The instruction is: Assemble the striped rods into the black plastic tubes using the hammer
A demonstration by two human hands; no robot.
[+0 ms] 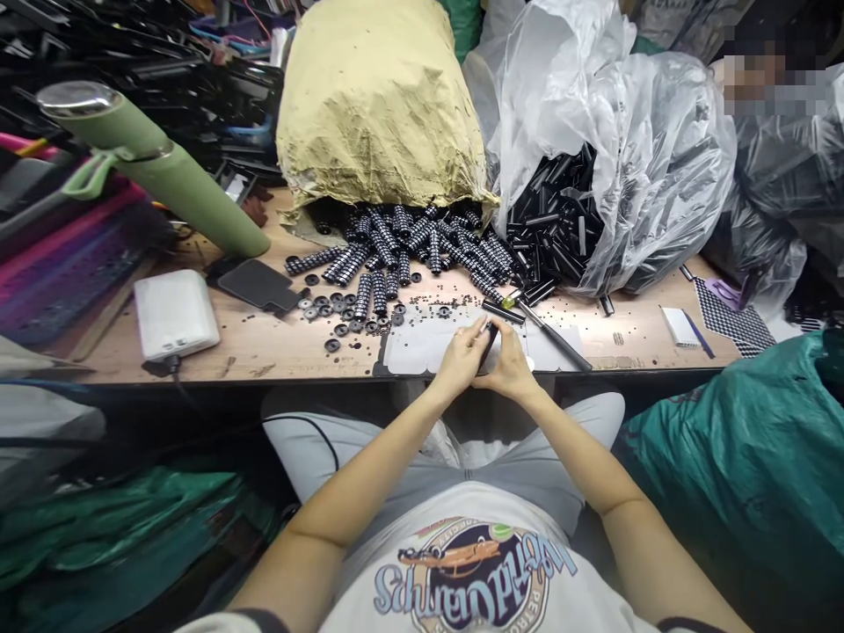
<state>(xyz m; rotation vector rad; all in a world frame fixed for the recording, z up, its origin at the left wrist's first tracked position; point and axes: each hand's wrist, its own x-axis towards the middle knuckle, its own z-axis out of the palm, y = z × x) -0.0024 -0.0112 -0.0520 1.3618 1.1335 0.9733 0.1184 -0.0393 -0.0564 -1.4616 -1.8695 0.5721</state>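
Observation:
Both my hands meet at the table's front edge around a dark piece (489, 343), which looks like a short black tube. My left hand (460, 353) is closed on it from the left, the fingertips near its upper end. From the other side my right hand (507, 359) grips the same piece. Just beyond my fingers lie a loose black tube (504, 312) and a screwdriver (550, 334) with a long dark part and a yellowish end. Under the hands is a pale sheet (422, 343). My fingers cover most of the held piece.
A yellow sack (382, 105) spills ribbed black-and-white rollers (382, 242). Black tubes (554, 211) pour from a clear plastic bag (665, 167). Small black discs (339, 308) lie scattered. At left are a green bottle (191, 193) and a white power bank (176, 316) with a cable.

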